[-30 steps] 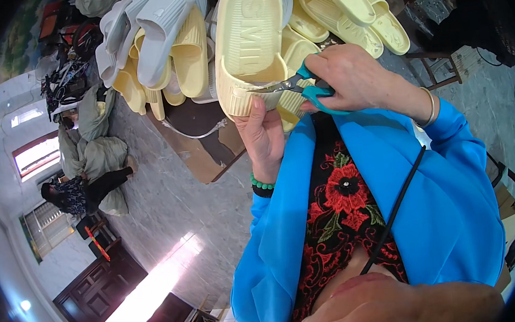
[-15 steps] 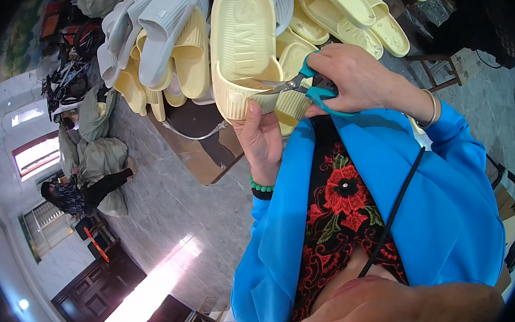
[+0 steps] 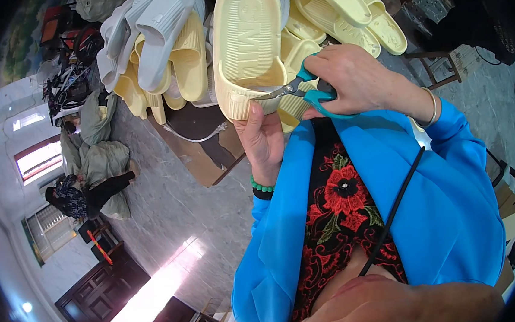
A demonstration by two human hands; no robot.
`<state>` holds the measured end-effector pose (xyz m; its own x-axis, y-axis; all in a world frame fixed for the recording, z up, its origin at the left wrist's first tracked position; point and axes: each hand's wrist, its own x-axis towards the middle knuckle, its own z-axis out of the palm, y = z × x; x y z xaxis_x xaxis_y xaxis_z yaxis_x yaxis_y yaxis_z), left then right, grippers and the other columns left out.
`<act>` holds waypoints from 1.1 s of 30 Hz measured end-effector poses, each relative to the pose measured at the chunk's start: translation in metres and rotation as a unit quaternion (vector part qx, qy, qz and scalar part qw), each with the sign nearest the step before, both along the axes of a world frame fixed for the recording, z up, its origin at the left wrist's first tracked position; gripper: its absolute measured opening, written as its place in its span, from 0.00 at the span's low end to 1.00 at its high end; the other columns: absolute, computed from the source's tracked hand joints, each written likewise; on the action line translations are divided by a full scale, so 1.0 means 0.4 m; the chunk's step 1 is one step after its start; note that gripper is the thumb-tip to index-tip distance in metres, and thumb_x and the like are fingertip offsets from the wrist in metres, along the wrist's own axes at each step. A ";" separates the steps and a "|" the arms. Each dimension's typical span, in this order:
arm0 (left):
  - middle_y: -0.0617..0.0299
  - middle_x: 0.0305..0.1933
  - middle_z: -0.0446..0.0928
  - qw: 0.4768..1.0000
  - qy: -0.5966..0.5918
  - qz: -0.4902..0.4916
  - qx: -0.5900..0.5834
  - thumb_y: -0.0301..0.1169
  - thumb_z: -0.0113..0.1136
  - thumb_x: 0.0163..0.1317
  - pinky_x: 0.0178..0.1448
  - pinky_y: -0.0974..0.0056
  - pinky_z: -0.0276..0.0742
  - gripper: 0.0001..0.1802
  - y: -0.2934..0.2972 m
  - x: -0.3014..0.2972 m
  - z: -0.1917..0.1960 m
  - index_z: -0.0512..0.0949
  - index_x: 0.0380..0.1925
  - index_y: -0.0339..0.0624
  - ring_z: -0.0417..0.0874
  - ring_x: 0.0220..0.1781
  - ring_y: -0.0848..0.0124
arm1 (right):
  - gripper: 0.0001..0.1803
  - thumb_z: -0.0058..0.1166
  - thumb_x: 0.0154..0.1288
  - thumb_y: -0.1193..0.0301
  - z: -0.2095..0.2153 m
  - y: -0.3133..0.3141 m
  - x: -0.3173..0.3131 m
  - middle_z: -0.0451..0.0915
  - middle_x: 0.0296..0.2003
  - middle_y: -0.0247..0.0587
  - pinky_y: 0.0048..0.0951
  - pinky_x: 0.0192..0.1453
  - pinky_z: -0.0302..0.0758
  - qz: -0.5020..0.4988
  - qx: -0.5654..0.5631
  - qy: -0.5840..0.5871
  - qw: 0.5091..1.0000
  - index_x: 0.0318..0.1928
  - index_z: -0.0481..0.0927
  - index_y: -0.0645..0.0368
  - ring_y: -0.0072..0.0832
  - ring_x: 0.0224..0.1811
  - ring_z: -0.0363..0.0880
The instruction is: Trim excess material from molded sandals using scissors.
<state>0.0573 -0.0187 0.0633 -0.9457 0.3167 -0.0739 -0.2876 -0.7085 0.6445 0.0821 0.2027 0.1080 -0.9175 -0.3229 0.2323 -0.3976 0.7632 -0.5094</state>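
Observation:
My left hand (image 3: 261,139) grips a pale yellow slipper (image 3: 247,41) by its strap end, thumb pressed on the outside of the strap. The slipper's ribbed footbed faces me, toe end down toward my body. In my right hand (image 3: 357,77) is a pair of scissors (image 3: 320,97) with teal handles, my fingers through the loops. The scissor blades lie across the slipper's strap edge, close to my left thumb. Their tips are at the strap; whether they cut anything is too small to tell.
Grey slippers (image 3: 166,32) and yellow slippers (image 3: 334,25) are piled beyond my hands. A brown cardboard piece (image 3: 209,165) with a white cord (image 3: 195,138) lies to the left. Farther left, a person (image 3: 85,196) sits beside large greenish sacks (image 3: 103,161). A wooden stool (image 3: 444,67) stands at right.
The slipper has shifted slightly, and the scissor blades now sit a little lower across its strap. Both hands keep their hold. The seated person at left has leaned slightly.

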 end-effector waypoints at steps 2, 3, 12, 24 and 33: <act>0.58 0.64 0.70 1.000 -0.006 0.014 -0.004 0.26 0.61 0.63 0.71 0.55 0.65 0.30 0.007 0.000 0.006 0.64 0.65 0.44 0.71 0.65 0.65 | 0.25 0.64 0.50 0.51 0.007 0.003 0.001 0.74 0.20 0.46 0.44 0.31 0.73 -0.001 -0.002 0.010 1.000 0.31 0.73 0.61 0.46 0.27 0.78; 0.59 0.63 0.71 1.000 -0.009 0.020 -0.006 0.25 0.62 0.62 0.69 0.56 0.67 0.31 0.010 0.000 0.007 0.64 0.65 0.44 0.73 0.64 0.65 | 0.25 0.64 0.51 0.51 0.005 0.004 0.002 0.74 0.19 0.46 0.44 0.30 0.73 -0.007 -0.001 0.003 1.000 0.30 0.73 0.61 0.45 0.26 0.78; 0.55 0.61 0.74 0.979 0.112 0.053 -0.162 0.19 0.59 0.62 0.64 0.61 0.71 0.26 -0.012 -0.024 0.026 0.68 0.62 0.35 0.76 0.60 0.66 | 0.20 0.67 0.55 0.58 -0.058 0.019 -0.022 0.74 0.17 0.39 0.36 0.25 0.68 0.018 -0.154 -0.047 0.987 0.26 0.74 0.60 0.37 0.19 0.74; 0.56 0.55 0.76 0.934 0.203 0.124 -0.265 0.23 0.61 0.61 0.60 0.64 0.71 0.26 -0.001 -0.071 0.112 0.67 0.59 0.30 0.77 0.55 0.69 | 0.11 0.64 0.61 0.67 -0.190 0.059 -0.006 0.78 0.24 0.31 0.16 0.28 0.67 -0.190 -0.507 -0.222 0.811 0.36 0.77 0.60 0.14 0.24 0.74; 0.55 0.59 0.74 0.952 0.204 0.151 -0.172 0.18 0.54 0.64 0.62 0.64 0.71 0.24 -0.017 -0.073 0.126 0.66 0.61 0.31 0.77 0.58 0.68 | 0.14 0.62 0.63 0.64 -0.239 0.049 0.004 0.83 0.31 0.39 0.17 0.28 0.71 -0.201 -0.563 -0.246 0.763 0.40 0.77 0.62 0.16 0.27 0.76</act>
